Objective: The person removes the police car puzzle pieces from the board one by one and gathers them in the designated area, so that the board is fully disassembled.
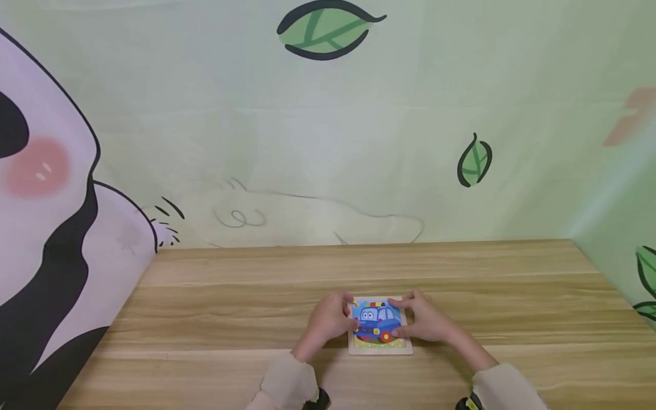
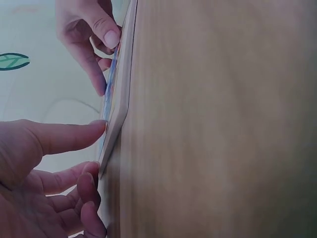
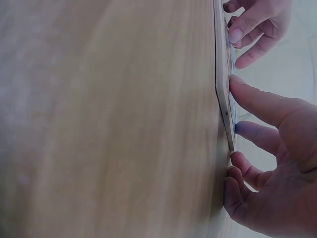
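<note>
A small square jigsaw puzzle (image 1: 376, 324) in a pale wooden frame lies flat on the wood-grain table, its picture a blue cartoon police car. At its left side my left hand (image 1: 332, 319) holds it, thumb on the picture and the other fingers bent at the edge. My right hand (image 1: 422, 319) holds the right side. Its thumb and index finger rest on the picture, set apart, while the remaining fingers curl by the edge. In the right wrist view the board (image 3: 223, 74) appears edge-on, low against the tabletop.
The wooden table (image 1: 230, 307) reaches back to a pale green wall cloth (image 1: 205, 102) printed with leaves and a large panda (image 1: 46, 228) at the left. Beige sleeves (image 1: 289, 378) and dark wrist bands show at the front.
</note>
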`<state>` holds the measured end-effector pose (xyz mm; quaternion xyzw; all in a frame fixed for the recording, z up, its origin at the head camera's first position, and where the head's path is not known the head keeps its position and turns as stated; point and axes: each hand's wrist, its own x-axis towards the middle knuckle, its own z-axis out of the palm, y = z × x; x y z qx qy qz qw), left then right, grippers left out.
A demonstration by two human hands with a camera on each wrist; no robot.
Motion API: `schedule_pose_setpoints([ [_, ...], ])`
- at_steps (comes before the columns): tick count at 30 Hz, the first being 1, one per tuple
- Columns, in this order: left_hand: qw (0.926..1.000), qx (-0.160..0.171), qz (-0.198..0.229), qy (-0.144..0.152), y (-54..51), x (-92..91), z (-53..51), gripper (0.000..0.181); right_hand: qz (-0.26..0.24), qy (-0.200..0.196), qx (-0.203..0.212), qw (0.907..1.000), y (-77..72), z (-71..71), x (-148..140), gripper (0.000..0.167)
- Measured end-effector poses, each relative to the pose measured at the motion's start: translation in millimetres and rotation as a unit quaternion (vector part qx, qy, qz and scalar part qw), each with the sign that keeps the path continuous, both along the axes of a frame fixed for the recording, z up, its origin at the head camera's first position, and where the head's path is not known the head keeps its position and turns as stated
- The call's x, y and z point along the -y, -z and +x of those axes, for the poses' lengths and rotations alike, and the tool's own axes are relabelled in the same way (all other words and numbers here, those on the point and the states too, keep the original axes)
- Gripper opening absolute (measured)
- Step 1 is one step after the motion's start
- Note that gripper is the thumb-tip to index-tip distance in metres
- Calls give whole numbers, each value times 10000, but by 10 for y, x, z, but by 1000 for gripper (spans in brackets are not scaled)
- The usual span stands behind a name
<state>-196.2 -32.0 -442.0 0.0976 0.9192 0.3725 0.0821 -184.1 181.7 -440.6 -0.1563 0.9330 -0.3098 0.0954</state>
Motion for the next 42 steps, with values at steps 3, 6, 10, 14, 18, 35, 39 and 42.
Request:
schedule_pose_setpoints([
  [3,9997,-149,-167,-22,1,-26,13,42,-2,-1,-30,10000,2,0,-2,64],
  [6,9990,-293,-343,-58,-9,-43,33,42,-14,-36,-92,10000,6,0,-1,64],
  [10,9978,-364,-511,-209,-24,-51,63,41,-31,-112,-124,9999,16,-3,7,65],
  [14,9970,-302,-623,-337,-37,-75,70,40,-67,-41,-86,9999,23,0,2,64],
  [18,9958,-247,-770,-428,-48,-104,69,40,-52,8,-87,9999,19,5,-6,64],
  [35,9960,-632,-574,-265,-32,-120,54,45,-65,-30,-163,9998,-15,-24,-31,65],
  [39,9973,-500,-487,-230,-2,-73,58,46,-97,-67,-136,9998,-5,-1,-19,65],
  [42,9979,-408,-452,-226,8,-43,63,47,-106,-108,-144,9998,-4,17,-5,64],
])
